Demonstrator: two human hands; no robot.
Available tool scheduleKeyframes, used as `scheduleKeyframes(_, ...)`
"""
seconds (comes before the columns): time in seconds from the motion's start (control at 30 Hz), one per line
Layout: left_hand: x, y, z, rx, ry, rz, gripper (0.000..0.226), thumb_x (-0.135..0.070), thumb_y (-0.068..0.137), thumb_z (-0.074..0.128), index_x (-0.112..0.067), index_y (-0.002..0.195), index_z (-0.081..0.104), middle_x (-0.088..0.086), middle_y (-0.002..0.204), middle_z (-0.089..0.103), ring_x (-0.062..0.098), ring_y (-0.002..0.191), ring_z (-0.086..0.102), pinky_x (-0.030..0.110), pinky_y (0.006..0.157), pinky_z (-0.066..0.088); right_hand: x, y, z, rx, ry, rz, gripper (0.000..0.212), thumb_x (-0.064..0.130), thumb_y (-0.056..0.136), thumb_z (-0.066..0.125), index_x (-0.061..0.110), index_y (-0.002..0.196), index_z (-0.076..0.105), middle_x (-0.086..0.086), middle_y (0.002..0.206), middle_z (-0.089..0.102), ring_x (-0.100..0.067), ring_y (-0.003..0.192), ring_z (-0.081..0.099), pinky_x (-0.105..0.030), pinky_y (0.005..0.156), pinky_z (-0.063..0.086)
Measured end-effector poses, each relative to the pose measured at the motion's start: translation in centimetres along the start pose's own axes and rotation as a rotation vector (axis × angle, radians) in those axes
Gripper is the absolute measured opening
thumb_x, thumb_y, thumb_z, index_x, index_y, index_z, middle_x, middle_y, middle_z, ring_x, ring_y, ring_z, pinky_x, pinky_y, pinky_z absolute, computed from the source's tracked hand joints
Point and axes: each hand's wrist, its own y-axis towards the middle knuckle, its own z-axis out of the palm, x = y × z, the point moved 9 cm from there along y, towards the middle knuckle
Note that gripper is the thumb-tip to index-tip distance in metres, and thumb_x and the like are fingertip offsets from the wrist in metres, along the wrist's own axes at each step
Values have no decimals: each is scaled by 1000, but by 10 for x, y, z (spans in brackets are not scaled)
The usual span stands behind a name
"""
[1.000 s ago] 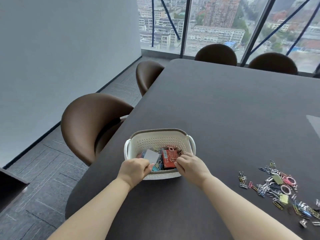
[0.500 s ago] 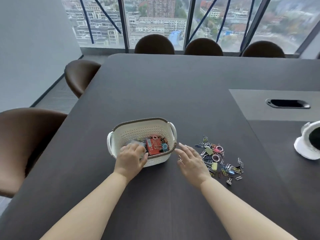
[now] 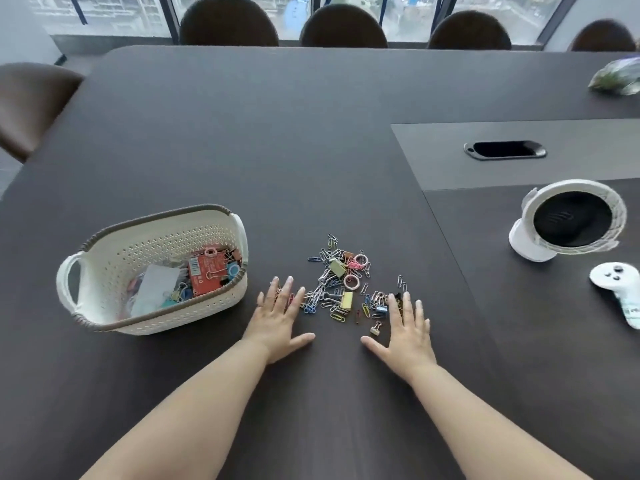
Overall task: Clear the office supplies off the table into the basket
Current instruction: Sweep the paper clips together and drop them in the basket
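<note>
One wide-angle camera, worn on the head, looks forward and down over the dark counter (image 3: 277, 150), nearest at frame bottom, with chairs (image 3: 343, 27) lining the top edge.

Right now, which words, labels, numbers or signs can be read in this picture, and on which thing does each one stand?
No text is legible.
On the red box in the basket: white barcode label and white print, too small to read.
On the white controller: a dark mark near its lower end, too blurred to read.
</note>
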Motion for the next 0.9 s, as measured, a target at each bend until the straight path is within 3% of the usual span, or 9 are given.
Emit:
scheduleKeyframes(0.17,-5,30,-2,-9,0,-58,94,-77,78,23,-24,142,-22,3,152,-26,26,136,-29,48,112,-9,3,23,1,-7,-33,-65,104,80,74,32,22,145,-17,-8,154,-20,-28,141,-21,-46,115,-6)
scheduleKeyframes(0.37,-16,62,-15,-60,-34,11,113,-96,40,-7,-31,127,-38,-3,140,-40,26,132,-36,52,110,-11,8,62,-11,-12,-33,-164,111,85,66,35,28,131,-35,-6,151,-30,-32,138,-27,-50,113,-11)
scheduleKeyframes(0.5,-33,86,-29,-79,17,112,107,-93,46,6,-40,125,-42,-5,139,-43,27,130,-40,56,107,-13,16,84,-19,-6,-62,-254,119,91,54,33,33,132,-35,-2,147,-37,-32,137,-29,-52,112,-12)
scheduleKeyframes(0.6,-42,102,-34,-91,54,201,98,-90,53,8,-47,138,-19,-9,148,-28,26,136,-30,58,107,-11,28,97,-22,-9,-87,-376,117,92,48,24,37,131,-37,2,141,-42,-27,135,-33,-49,113,-13)
scheduleKeyframes(0.67,-33,111,-41,-160,-22,178,91,-88,62,11,-44,142,15,-6,156,2,24,142,-6,56,110,-2,37,105,-24,-5,-93,-447,114,92,50,25,39,129,-38,1,143,-40,-25,134,-35,-46,113,-15)
scheduleKeyframes(0.73,-19,115,-55,-332,-138,118,72,-79,73,29,-33,126,46,2,143,39,24,136,25,50,109,18,46,116,-28,-20,-76,-495,112,90,53,28,39,133,-33,1,147,-35,-23,136,-32,-44,113,-14)
scheduleKeyframes(0.77,-13,114,-59,-426,-170,92,60,-70,75,38,-28,115,53,4,131,51,23,127,37,44,105,27,51,120,-30,-35,-60,-511,110,88,56,29,38,136,-27,2,150,-30,-23,138,-29,-43,113,-14)
scheduleKeyframes(0.9,-4,108,-64,-599,-178,3,42,-55,75,46,-19,89,62,5,99,59,26,92,52,36,79,43,67,131,-36,-83,-43,-546,94,80,67,25,35,146,3,2,157,-5,-22,144,-9,-39,114,-8)
